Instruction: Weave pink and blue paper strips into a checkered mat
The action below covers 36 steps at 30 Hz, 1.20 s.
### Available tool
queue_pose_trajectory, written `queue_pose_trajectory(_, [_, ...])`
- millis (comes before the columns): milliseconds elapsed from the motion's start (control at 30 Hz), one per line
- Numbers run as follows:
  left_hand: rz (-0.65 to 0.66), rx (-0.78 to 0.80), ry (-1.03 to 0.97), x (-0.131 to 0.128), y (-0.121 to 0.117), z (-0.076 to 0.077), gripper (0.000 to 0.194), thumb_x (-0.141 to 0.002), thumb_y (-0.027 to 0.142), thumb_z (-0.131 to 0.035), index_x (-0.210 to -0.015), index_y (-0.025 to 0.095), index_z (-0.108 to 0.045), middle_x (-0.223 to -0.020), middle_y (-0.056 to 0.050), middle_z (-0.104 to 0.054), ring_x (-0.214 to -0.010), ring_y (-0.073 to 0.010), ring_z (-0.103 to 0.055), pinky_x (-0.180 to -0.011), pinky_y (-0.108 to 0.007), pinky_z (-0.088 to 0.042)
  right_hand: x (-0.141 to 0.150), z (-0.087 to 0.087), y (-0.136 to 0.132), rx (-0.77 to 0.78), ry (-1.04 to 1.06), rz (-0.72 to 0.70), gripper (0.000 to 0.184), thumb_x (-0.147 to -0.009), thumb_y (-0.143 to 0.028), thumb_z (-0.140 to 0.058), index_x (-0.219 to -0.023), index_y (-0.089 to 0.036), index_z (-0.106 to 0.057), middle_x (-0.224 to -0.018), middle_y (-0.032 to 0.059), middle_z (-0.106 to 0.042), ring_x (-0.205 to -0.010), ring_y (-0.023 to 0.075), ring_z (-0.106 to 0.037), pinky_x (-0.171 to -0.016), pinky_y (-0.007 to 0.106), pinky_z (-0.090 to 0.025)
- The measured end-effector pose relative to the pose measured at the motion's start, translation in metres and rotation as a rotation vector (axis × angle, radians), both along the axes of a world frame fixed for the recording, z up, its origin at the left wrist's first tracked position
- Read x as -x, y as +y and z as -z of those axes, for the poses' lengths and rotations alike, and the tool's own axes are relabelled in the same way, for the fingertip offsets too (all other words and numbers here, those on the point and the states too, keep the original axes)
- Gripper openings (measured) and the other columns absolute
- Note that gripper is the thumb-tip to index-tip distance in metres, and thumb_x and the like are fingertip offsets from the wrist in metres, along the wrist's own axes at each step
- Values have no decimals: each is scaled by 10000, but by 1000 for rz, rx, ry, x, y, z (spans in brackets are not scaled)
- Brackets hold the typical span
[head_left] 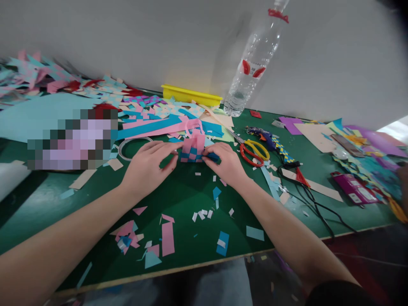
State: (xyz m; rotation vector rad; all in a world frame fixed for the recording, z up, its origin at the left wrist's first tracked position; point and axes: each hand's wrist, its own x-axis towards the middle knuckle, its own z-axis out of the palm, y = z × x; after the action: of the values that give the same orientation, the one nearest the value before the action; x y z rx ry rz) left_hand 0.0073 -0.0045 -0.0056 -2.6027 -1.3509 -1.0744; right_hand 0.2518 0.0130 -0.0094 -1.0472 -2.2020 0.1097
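Note:
A small piece woven from pink and blue paper strips (193, 149) is held upright just above the green table, with a pink loop standing up at its top. My left hand (152, 160) pinches its left side between thumb and fingertips. On the right side my right hand (225, 162) grips it, and a dark blue strip end pokes out by those fingers. Behind the woven piece lie long pink and blue paper strips (153, 127). A ring of clear tape (123, 148) rests beside my left hand. Scissors with red and yellow handles (255, 154) lie right of my right hand.
A clear plastic bottle (251, 63) stands tilted-looking near the wall, beside a yellow tray (191, 95). Paper scraps (168, 238) litter the front of the table. Black cables (314, 204) and a purple box (353, 188) lie at right. Woven paper pieces pile up at back left.

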Motion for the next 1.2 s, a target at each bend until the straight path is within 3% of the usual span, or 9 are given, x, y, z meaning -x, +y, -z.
queue_pose_trajectory(233, [30,-80,8,2,1,3,298,-951,238,-493,-1190,226,-672,-1162,-53,-732,-1065,-231,-677,-1037,-413,-464,0,-1,-1,-9,17,-20,51,-879,-195,-615,-910,-233,-602,-993,36,-725,-982,214,-661,-964,408,-470])
queue_pose_trajectory(833, [11,-41,12,2,2,2,188,-953,313,-536,-996,217,-692,-1093,-68,-749,-1042,-261,-686,-1021,-446,-472,0,1,0,-22,13,-36,90,-876,-153,-619,-875,-234,-580,-956,24,-715,-940,202,-650,-944,393,-468])
queue_pose_trajectory(933, [-1,64,-37,1,0,1,240,-938,373,-559,-1099,227,-661,-1081,-70,-744,-1026,-276,-691,-967,-452,-513,1,-1,-1,-20,22,-33,101,-875,-137,-609,-856,-234,-591,-933,15,-720,-923,200,-651,-959,397,-464])
queue_pose_trajectory(1067, [-6,285,-206,-1,0,1,560,-863,490,-646,-1345,243,-501,-1144,-81,-720,-1042,-286,-693,-879,-413,-578,3,-10,-9,50,117,-11,65,-885,-172,-615,-864,-234,-616,-923,14,-717,-917,193,-656,-898,358,-497])
queue_pose_trajectory(1133, [-23,344,-252,-1,1,2,612,-827,531,-677,-1341,248,-503,-1136,-85,-724,-1050,-298,-689,-871,-415,-585,4,-14,-13,113,160,-15,23,-891,-214,-623,-883,-235,-624,-938,14,-713,-913,185,-657,-845,327,-515])
queue_pose_trajectory(1200, [-32,375,-266,0,3,4,547,-829,551,-665,-1277,253,-566,-1100,-82,-737,-1017,-303,-697,-845,-415,-592,5,-15,-15,124,154,-22,15,-891,-221,-624,-897,-235,-627,-950,15,-708,-932,187,-651,-861,329,-511])
